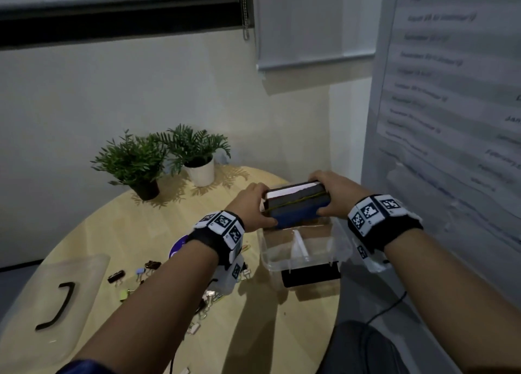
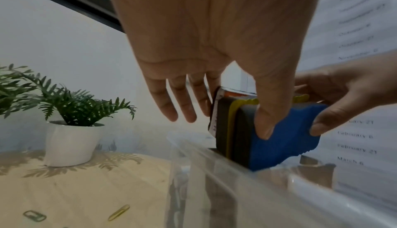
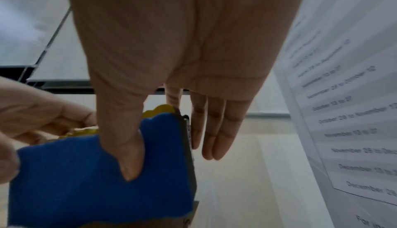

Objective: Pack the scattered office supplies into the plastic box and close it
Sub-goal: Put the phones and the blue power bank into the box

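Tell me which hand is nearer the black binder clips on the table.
Left. The left hand grips the bundle's end above the binder clips; the right hand grips the far end.

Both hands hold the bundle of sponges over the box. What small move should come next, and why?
Probably lower the sponge bundle straight down into the plastic box. The left hand and right hand pinch its ends, and its lower edge is already at the box's open top.

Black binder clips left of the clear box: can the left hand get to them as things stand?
Probably not yet: the left hand shares a grip with the right hand on the blue-and-grey bundle. Otherwise the black binder clips lie uncovered on the wooden table.
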